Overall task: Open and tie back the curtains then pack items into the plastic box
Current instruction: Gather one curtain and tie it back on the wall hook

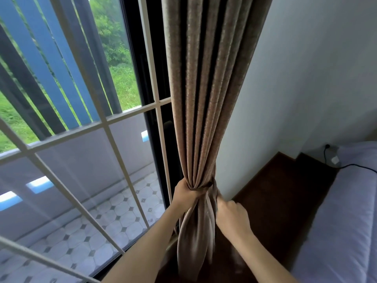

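Note:
A brown pleated curtain (206,94) hangs gathered into a narrow bundle beside the white wall. A thin tie-back band (206,187) circles it at its narrowest point. My left hand (184,195) grips the bundle from the left, right at the band. My right hand (231,215) is closed on the curtain's right side just below the band, fingers tucked behind the folds. The loose lower part of the curtain (193,242) hangs down between my forearms. No plastic box is in view.
White window bars (102,123) and the dark window frame (151,111) stand to the left, with a tiled balcony beyond. A dark wooden floor (275,193) lies below on the right. A bed with a pale sheet (342,221) sits at far right, a black cable (350,166) across it.

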`<move>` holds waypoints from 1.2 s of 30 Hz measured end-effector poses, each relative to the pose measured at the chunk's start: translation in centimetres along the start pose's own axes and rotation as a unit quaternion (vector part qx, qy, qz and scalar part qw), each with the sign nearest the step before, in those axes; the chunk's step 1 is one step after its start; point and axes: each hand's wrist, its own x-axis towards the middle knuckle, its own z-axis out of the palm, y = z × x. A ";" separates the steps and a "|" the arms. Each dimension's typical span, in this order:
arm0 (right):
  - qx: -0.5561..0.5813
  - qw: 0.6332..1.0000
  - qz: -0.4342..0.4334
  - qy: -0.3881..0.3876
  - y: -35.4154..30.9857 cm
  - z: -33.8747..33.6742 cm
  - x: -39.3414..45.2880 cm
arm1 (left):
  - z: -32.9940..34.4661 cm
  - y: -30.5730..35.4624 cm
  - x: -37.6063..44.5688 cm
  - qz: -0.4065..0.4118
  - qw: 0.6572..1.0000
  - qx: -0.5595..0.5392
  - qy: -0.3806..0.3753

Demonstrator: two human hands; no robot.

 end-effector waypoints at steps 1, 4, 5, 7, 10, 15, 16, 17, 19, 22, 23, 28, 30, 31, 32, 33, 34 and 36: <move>0.028 1.000 0.009 0.006 -0.5 0.7 0.0 | 0.2 0.1 -0.1 -0.002 1.000 0.005 0.004; 0.107 0.994 0.031 0.021 -2.0 3.0 -0.2 | 0.3 0.1 -0.7 -0.010 0.999 0.010 0.037; 0.120 0.992 0.035 0.031 -2.3 3.7 -0.4 | 0.3 0.2 -1.2 -0.008 0.999 0.008 0.048; 0.135 0.989 0.041 0.034 -2.8 4.2 -0.7 | 0.2 0.2 -2.5 0.010 0.998 0.009 0.069; 0.141 0.989 0.037 0.032 -3.3 4.0 -0.9 | 0.3 0.1 -4.5 0.063 0.992 0.044 0.104; 0.152 0.987 0.017 0.037 -3.5 4.7 -1.0 | 1.6 0.7 -5.0 0.117 0.969 0.147 0.158; 0.160 0.986 0.017 0.033 -3.4 4.8 -1.0 | 1.7 0.9 -5.0 0.127 0.964 0.163 0.168; 0.170 0.985 0.014 0.028 -3.4 4.8 -1.0 | 1.8 1.2 -5.0 0.135 0.959 0.181 0.172; 0.190 0.981 0.007 0.025 -3.1 4.8 -1.0 | 1.7 1.4 -4.7 0.142 0.950 0.222 0.167; 0.195 0.981 -0.001 0.016 -2.8 5.5 -1.2 | 1.6 1.3 -4.3 0.130 0.942 0.282 0.129; 0.195 0.981 -0.008 0.010 -2.8 5.6 -1.2 | 1.7 1.3 -4.2 0.132 0.940 0.293 0.113; 0.245 0.965 -0.095 -0.004 -2.2 6.2 -1.5 | 1.1 1.3 -2.6 0.131 0.943 0.294 0.082; 0.294 0.954 -0.055 0.034 -1.4 6.5 -1.5 | 0.1 1.4 -2.0 0.131 0.940 0.314 0.036; 0.333 0.941 -0.020 0.059 -1.1 6.5 -1.3 | -0.3 1.4 -1.9 0.134 0.937 0.321 0.011; 0.373 0.925 0.004 0.076 -0.9 6.6 -0.8 | -0.6 1.3 -2.0 0.131 0.939 0.318 -0.007; 0.407 0.909 0.011 0.088 -0.9 6.6 -0.1 | -0.8 1.4 -2.1 0.122 0.944 0.305 -0.020; 0.430 0.898 0.006 0.089 -1.1 6.5 0.8 | -0.9 1.4 -2.3 0.116 0.947 0.299 -0.021; 0.444 0.893 -0.009 0.065 -1.9 6.2 2.4 | -0.8 1.5 -2.5 0.101 0.954 0.284 0.002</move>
